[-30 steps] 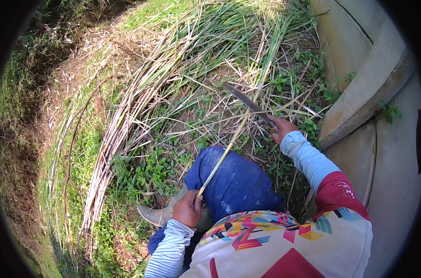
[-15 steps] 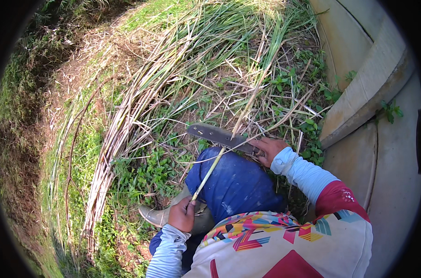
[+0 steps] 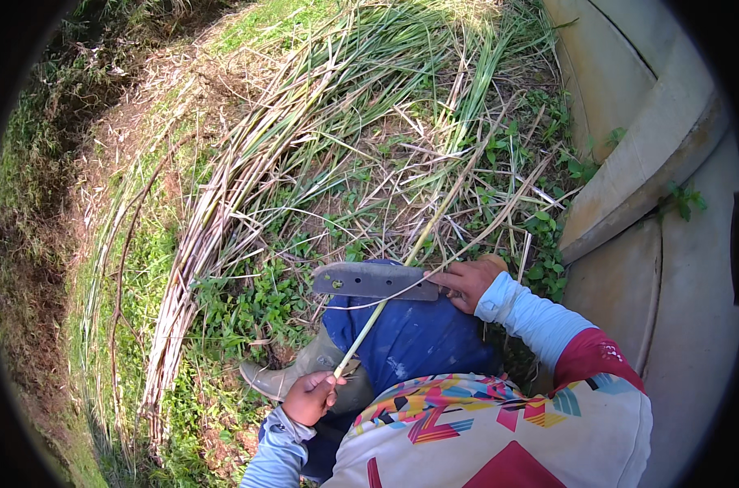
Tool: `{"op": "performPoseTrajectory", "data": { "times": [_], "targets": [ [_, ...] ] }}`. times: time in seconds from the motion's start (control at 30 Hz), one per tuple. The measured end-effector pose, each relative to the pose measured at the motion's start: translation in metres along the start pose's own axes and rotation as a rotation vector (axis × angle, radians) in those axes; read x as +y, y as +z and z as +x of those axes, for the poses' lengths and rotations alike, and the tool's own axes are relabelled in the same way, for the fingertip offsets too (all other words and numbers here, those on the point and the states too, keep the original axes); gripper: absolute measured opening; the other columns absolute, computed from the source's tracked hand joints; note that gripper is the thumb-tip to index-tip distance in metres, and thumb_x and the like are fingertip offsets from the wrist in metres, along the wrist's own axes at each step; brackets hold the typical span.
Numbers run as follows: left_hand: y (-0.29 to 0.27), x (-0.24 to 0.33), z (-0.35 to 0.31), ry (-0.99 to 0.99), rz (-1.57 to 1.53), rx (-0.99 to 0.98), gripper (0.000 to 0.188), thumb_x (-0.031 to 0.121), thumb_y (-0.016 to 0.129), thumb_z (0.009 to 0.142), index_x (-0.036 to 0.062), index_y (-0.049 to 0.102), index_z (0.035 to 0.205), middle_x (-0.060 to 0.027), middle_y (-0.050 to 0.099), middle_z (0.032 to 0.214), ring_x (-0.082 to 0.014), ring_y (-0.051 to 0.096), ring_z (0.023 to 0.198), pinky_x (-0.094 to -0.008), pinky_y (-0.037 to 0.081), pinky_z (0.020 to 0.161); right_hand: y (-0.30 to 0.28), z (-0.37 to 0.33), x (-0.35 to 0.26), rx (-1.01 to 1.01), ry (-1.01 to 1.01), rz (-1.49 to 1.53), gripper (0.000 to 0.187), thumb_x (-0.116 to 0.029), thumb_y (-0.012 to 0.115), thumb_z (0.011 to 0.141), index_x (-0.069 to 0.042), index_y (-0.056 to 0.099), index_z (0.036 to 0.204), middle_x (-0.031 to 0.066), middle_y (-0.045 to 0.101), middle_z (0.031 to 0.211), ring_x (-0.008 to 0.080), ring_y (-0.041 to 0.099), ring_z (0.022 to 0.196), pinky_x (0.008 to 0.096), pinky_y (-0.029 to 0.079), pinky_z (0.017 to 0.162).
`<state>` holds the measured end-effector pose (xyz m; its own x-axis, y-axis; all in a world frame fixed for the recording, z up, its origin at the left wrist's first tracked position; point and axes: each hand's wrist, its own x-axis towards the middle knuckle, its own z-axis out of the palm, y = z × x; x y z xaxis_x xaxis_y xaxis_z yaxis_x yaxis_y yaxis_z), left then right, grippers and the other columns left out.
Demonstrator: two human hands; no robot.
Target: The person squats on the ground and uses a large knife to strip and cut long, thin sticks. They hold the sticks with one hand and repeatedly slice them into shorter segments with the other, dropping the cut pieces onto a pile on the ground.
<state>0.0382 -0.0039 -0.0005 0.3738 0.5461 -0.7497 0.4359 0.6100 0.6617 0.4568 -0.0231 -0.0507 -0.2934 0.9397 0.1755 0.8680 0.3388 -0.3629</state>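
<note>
My left hand [image 3: 309,398] is closed around the lower end of a long, thin, pale green stalk [image 3: 362,335]. The stalk slants up and away across my bent knee in blue trousers [image 3: 439,340]. In my right hand [image 3: 468,285] is a broad, dark knife [image 3: 369,281] with several holes in its blade; its handle is mostly hidden in the grip. The blade lies across the stalk just above the knee, overlapping it in the view. Whether the edge touches the stalk I cannot tell.
A large heap of cut stalks with green leaves [image 3: 247,175] spreads over the ground ahead and to the left. Grey concrete slabs [image 3: 638,171] rise on the right. Low weeds [image 3: 247,301] grow around my boot [image 3: 272,379]. A thin, curved dry stem [image 3: 124,268] lies farther left.
My left hand has moved slightly down and left, drawing the stalk with it. The knife has tipped from a slant to nearly level, its tip lower and a little farther left.
</note>
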Motion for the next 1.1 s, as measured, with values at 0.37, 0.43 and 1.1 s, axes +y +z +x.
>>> {"op": "performPoseTrajectory", "data": {
  "times": [0.37, 0.43, 1.1],
  "targets": [
    [-0.004, 0.01, -0.032, 0.144, 0.298, 0.147, 0.027, 0.023, 0.047, 0.109, 0.0005, 0.063, 0.106, -0.0005, 0.055, 0.064, -0.0086, 0.05, 0.054, -0.0245, 0.039, 0.051, 0.0, 0.001, 0.032, -0.01, 0.401, 0.12, 0.067, -0.016, 0.071, 0.082, -0.025, 0.051, 0.145, 0.0126, 0.065, 0.107, 0.0352, 0.068, 0.096, 0.0454, 0.055, 0.089],
    [-0.001, 0.001, -0.033, 0.272, 0.323, 0.204, 0.023, 0.018, 0.047, 0.108, 0.0014, 0.058, 0.097, -0.0002, 0.052, 0.062, -0.0087, 0.048, 0.053, -0.0251, 0.037, 0.051, -0.009, -0.001, 0.001, -0.158, 0.237, 0.069, 0.068, -0.018, 0.072, 0.082, -0.025, 0.05, 0.146, 0.0117, 0.064, 0.104, 0.0337, 0.068, 0.095, 0.0462, 0.055, 0.087],
    [-0.024, -0.016, -0.12, 0.472, 0.924, 0.625, 0.022, 0.018, 0.056, 0.1, 0.0031, 0.07, 0.106, -0.0204, 0.07, 0.089, -0.0368, 0.069, 0.08, -0.0418, 0.054, 0.071, -0.011, 0.005, 0.007, -0.064, 0.114, 0.067, 0.069, -0.013, 0.072, 0.074, -0.016, 0.054, 0.14, 0.0143, 0.068, 0.102, 0.035, 0.067, 0.098, 0.0471, 0.054, 0.086]
  ]
}}
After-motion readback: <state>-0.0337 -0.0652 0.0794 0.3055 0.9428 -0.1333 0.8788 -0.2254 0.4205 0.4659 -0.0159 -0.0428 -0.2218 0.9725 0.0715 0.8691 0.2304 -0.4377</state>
